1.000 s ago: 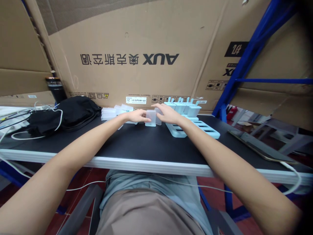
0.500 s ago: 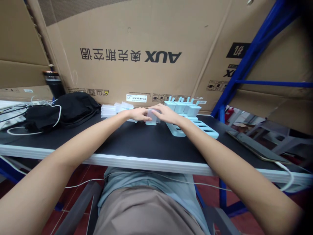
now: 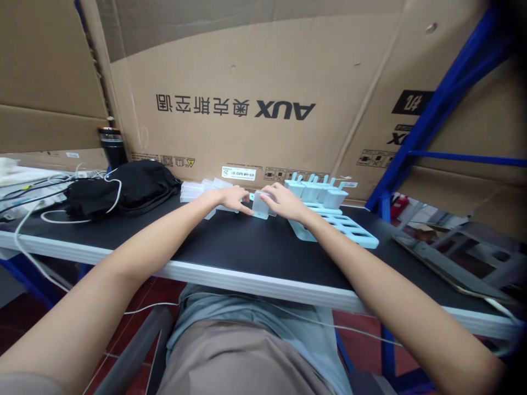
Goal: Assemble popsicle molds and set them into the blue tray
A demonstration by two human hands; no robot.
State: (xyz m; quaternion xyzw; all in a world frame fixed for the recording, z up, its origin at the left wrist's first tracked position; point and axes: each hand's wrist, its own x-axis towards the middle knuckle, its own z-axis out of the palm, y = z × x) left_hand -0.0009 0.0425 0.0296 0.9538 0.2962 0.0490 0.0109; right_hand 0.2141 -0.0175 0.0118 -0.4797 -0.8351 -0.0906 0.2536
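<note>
A translucent popsicle mould cup (image 3: pixel 260 206) stands tilted over the black tabletop between my hands. My right hand (image 3: pixel 285 201) is closed on its right side, thumb across the near face. Just left of the cup, my left hand (image 3: pixel 233 198) is curled, with its thumb pointing toward the cup. Bits of light blue show at its fingertips and under the palm; most of that piece is hidden. Several more clear mould cups (image 3: pixel 191 191) lie behind my left wrist. A light blue mould rack (image 3: pixel 359 237), bearing several moulds with stick handles (image 3: pixel 310 189), sits right of my right hand.
Left on the table (image 3: pixel 230 249) lie a black cloth bag (image 3: pixel 144 184) and white cables, with a black bottle (image 3: pixel 113 151) behind. A large cardboard box (image 3: pixel 197 142) walls the back. At right are a flat tablet-like device (image 3: pixel 444 269) and a blue metal frame (image 3: pixel 432 107).
My left hand has drawn slightly away from the mould cup, leaving a gap. My right hand still holds the cup. The whole view has shifted a little.
</note>
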